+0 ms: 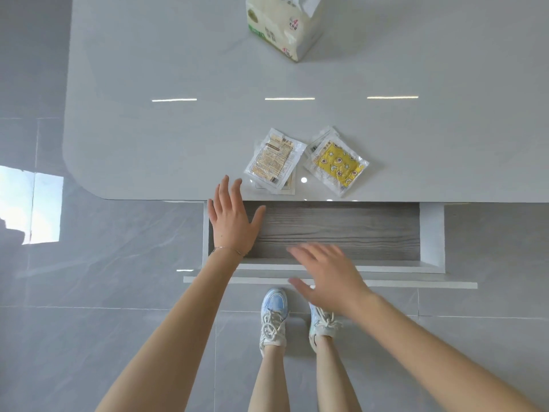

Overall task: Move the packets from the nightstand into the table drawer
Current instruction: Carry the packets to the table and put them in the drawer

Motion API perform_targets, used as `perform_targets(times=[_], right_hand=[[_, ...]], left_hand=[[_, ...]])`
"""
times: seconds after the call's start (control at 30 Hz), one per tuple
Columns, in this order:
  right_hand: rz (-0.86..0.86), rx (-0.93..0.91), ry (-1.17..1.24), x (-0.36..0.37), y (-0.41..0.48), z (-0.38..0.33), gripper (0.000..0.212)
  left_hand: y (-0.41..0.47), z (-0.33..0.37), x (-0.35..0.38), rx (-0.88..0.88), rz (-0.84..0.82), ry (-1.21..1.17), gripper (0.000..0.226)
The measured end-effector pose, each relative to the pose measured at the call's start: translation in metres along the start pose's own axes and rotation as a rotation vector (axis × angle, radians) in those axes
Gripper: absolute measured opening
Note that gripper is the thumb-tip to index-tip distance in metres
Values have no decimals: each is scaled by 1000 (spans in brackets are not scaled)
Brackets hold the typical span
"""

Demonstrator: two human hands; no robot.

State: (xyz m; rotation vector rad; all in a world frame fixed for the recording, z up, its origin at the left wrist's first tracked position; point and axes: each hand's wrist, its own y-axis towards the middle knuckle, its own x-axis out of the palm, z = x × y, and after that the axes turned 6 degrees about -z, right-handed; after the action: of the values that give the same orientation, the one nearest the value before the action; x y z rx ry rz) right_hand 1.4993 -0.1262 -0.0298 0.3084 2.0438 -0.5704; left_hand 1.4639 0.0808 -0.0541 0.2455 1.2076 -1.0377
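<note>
Two piles of clear packets lie on the glossy white table near its front edge: a beige-printed pile and, to its right, a yellow-patterned pile. Just below them the table drawer stands pulled out, its grey wood-grain floor bare. My left hand hovers flat with spread fingers over the drawer's left end, fingertips reaching the table edge beside the beige pile. My right hand is flat and blurred over the drawer's front rim. Neither hand holds anything.
A tissue pack stands at the back of the table. The drawer front juts out toward my feet in pale blue sneakers. Grey floor tiles surround the table, with a bright window reflection at the left.
</note>
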Motion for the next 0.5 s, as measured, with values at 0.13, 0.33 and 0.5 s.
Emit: perform_targets(times=[0.13,0.33,0.5], right_hand=[[167,164,100,-33,48,58,54],[121,547,217,-42,99,107,79],[133,661,244,-37,122,115,71]], left_hand=[[23,10,-5,2,1,-96,75],[55,19,10,62,-19,-51,62],[63,32,20,-21,60,-137,63]])
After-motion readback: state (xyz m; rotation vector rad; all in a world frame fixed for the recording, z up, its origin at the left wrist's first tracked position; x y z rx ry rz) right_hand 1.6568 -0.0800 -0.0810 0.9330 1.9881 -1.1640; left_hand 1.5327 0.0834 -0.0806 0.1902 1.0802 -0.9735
